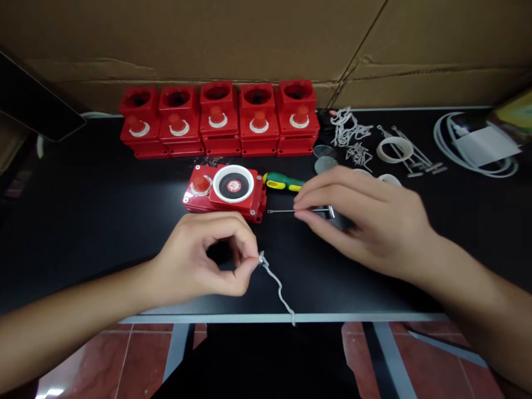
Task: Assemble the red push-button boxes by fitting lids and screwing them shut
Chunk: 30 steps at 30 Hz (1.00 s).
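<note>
The left hand is curled, thumb and forefinger pinching the top end of a white string; the string hangs kinked down past the front edge of the bench. The right hand lies palm down, its fingertips pressed together on a thin metal pin that points left, level with the benchtop. The pin's tip is just beside a red box with a white ring and black disc on top. A screwdriver lies behind the pin, partly hidden by the right hand. Five more boxes stand in a row at the back against cardboard
</note>
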Each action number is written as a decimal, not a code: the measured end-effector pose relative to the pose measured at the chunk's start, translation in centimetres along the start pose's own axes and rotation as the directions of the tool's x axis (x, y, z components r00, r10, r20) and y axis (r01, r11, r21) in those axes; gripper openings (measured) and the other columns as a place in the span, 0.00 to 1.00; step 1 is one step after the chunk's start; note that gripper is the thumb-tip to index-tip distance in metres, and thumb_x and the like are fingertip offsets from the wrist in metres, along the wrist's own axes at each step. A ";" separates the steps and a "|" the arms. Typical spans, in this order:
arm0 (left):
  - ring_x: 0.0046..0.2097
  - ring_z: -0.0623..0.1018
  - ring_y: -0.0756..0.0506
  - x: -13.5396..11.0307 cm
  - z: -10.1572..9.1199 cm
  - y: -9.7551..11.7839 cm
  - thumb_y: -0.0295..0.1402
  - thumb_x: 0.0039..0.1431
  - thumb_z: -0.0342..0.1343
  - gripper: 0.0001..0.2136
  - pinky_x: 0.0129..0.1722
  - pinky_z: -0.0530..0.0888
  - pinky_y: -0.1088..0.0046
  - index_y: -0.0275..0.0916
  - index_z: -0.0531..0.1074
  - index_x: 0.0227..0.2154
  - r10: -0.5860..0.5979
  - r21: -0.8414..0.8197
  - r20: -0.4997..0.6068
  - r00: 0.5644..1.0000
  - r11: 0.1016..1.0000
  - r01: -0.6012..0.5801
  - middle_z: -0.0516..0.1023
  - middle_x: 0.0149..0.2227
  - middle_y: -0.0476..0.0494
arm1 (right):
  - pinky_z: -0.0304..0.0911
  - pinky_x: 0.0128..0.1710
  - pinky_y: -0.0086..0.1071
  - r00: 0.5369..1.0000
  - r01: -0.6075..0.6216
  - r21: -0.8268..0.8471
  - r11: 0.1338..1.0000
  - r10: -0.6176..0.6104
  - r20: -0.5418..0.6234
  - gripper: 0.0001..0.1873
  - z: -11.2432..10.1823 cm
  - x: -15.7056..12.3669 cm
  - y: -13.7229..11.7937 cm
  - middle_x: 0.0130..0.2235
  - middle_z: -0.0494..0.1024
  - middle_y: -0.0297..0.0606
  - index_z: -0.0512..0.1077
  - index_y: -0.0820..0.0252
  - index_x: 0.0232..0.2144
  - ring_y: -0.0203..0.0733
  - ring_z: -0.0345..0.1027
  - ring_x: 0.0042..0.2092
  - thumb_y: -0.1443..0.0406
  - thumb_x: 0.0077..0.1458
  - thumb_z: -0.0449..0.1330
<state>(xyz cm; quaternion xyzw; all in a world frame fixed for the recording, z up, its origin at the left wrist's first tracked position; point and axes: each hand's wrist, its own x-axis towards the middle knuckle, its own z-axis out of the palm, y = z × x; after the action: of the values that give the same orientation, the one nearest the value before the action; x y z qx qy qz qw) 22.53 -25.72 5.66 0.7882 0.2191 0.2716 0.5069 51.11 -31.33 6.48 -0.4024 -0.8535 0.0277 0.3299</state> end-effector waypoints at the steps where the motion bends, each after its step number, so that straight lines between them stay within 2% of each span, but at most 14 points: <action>1: 0.31 0.82 0.54 0.0 -0.1 0.0 0.19 0.60 0.67 0.07 0.34 0.79 0.83 0.38 0.81 0.32 0.001 0.008 -0.008 1.000 1.000 0.000 0.83 0.32 0.52 | 0.80 0.45 0.40 1.000 -0.010 -0.069 0.998 0.010 -0.006 0.07 -0.3 0.0 0.2 0.46 0.88 0.42 0.80 0.54 0.47 0.49 0.86 0.45 0.71 0.73 0.66; 4: 0.31 0.82 0.54 0.0 -0.2 0.0 0.19 0.59 0.66 0.07 0.34 0.80 0.83 0.38 0.81 0.32 -0.001 0.017 -0.009 1.000 1.000 0.001 0.83 0.32 0.52 | 0.79 0.43 0.42 0.997 -0.079 -0.168 0.983 0.081 0.005 0.07 -1.0 0.0 0.7 0.45 0.87 0.41 0.80 0.52 0.46 0.50 0.85 0.44 0.70 0.74 0.64; 9: 0.31 0.84 0.51 -0.2 -0.3 -0.1 0.20 0.61 0.66 0.07 0.33 0.81 0.79 0.39 0.80 0.33 -0.023 -0.008 -0.021 1.000 1.000 0.023 0.85 0.34 0.50 | 0.74 0.40 0.44 0.991 -0.092 -0.271 0.958 0.115 0.073 0.06 -2.4 -0.2 1.5 0.45 0.88 0.43 0.79 0.54 0.45 0.52 0.85 0.43 0.67 0.76 0.62; 12: 0.31 0.84 0.50 -0.3 -0.4 0.0 0.21 0.62 0.67 0.07 0.33 0.82 0.77 0.40 0.79 0.34 -0.036 -0.038 -0.062 0.997 0.999 0.034 0.85 0.35 0.49 | 0.67 0.36 0.43 0.984 -0.175 -0.388 0.905 0.173 -0.040 0.06 -4.2 -0.3 2.8 0.41 0.88 0.42 0.81 0.55 0.42 0.51 0.83 0.40 0.64 0.76 0.65; 14: 0.31 0.84 0.51 -0.4 -0.4 0.1 0.20 0.62 0.67 0.08 0.33 0.82 0.77 0.41 0.79 0.34 -0.030 -0.043 -0.082 0.996 0.999 0.026 0.84 0.35 0.50 | 0.64 0.36 0.43 0.953 -0.303 -0.454 0.838 0.273 -0.131 0.06 -5.2 -0.3 3.8 0.40 0.87 0.42 0.81 0.53 0.41 0.52 0.82 0.40 0.62 0.75 0.66; 16: 0.31 0.84 0.51 -0.3 -0.4 0.1 0.20 0.62 0.67 0.08 0.33 0.82 0.78 0.41 0.79 0.34 -0.021 -0.044 -0.094 0.995 0.999 0.017 0.84 0.35 0.50 | 0.64 0.38 0.44 0.937 -0.347 -0.441 0.828 0.324 -0.129 0.07 -5.3 -0.4 4.6 0.40 0.86 0.42 0.81 0.52 0.40 0.52 0.81 0.40 0.61 0.75 0.66; 19: 0.31 0.84 0.52 -0.2 -0.3 -0.1 0.20 0.62 0.66 0.08 0.34 0.82 0.78 0.41 0.79 0.34 -0.032 -0.053 -0.089 0.995 0.998 0.028 0.84 0.35 0.51 | 0.70 0.40 0.43 0.969 -0.235 -0.323 0.917 0.249 0.000 0.06 -3.7 -0.5 4.9 0.42 0.86 0.43 0.81 0.53 0.44 0.51 0.81 0.41 0.62 0.76 0.65; 21: 0.32 0.84 0.52 -0.2 -0.3 -0.1 0.21 0.63 0.66 0.07 0.34 0.82 0.79 0.41 0.79 0.35 -0.042 -0.055 -0.087 0.995 0.998 0.037 0.84 0.34 0.51 | 0.75 0.45 0.46 0.972 -0.157 -0.285 0.946 0.199 0.123 0.08 -1.9 -0.6 4.7 0.47 0.87 0.47 0.81 0.56 0.50 0.55 0.83 0.47 0.61 0.77 0.63; 23: 0.32 0.84 0.52 -0.1 -0.3 -0.1 0.21 0.64 0.66 0.07 0.35 0.82 0.78 0.41 0.79 0.36 -0.046 -0.051 -0.091 0.995 0.998 0.042 0.84 0.34 0.51 | 0.78 0.51 0.50 0.969 -0.102 -0.307 0.946 0.164 0.184 0.12 -0.3 -0.8 4.5 0.51 0.88 0.51 0.81 0.60 0.55 0.61 0.83 0.52 0.60 0.77 0.64; 26: 0.33 0.84 0.51 -0.1 -0.3 0.1 0.22 0.64 0.67 0.07 0.35 0.82 0.78 0.41 0.79 0.36 -0.054 -0.058 -0.098 0.994 0.997 0.049 0.84 0.34 0.51 | 0.80 0.52 0.51 0.969 -0.066 -0.330 0.942 0.140 0.205 0.15 1.1 -1.2 4.5 0.51 0.88 0.54 0.81 0.65 0.57 0.61 0.83 0.51 0.62 0.77 0.64; 30: 0.33 0.83 0.52 -0.2 -0.2 0.2 0.22 0.64 0.68 0.07 0.35 0.82 0.79 0.41 0.78 0.35 -0.051 -0.062 -0.118 0.992 0.997 0.043 0.84 0.34 0.51 | 0.80 0.53 0.53 0.975 -0.110 -0.295 0.949 0.160 0.152 0.14 1.3 -1.1 4.9 0.51 0.89 0.53 0.82 0.61 0.58 0.62 0.83 0.52 0.63 0.77 0.61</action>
<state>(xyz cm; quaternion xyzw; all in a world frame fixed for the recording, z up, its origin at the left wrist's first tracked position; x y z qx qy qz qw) 22.30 -25.81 5.91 0.7498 0.2593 0.3126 0.5224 54.14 -28.57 3.33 -0.4992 -0.8445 -0.0377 0.1902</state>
